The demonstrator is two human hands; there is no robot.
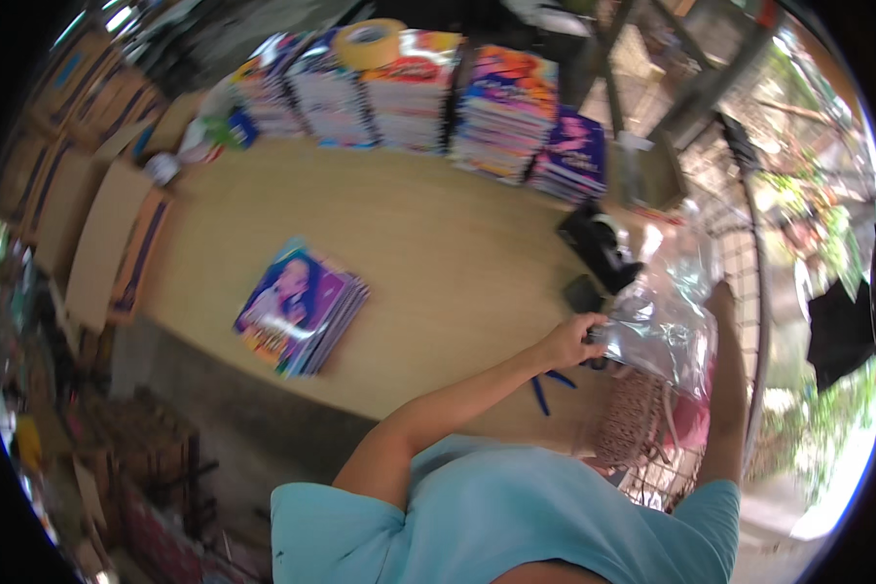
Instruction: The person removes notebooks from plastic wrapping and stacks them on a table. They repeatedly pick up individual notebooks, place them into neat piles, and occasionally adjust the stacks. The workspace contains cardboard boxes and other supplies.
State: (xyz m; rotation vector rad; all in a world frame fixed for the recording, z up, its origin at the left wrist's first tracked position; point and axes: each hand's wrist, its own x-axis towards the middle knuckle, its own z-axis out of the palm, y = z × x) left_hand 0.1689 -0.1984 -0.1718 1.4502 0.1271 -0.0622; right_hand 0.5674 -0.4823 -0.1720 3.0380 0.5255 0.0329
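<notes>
One clear, glossy plastic heap (657, 336) is at the right end of the tan, flat table (428, 253); the left hand (566, 343) has curled fingers there, hold unclear; the right hand (721, 298), grip impossible to tell; glossy purple booklets (297, 307) lie left of table-centre.

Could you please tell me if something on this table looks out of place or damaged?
Nothing looks plainly spilled or damaged. One small oddity: the yellow tape roll lies on top of the book stacks at the back, instead of on the table.
</notes>
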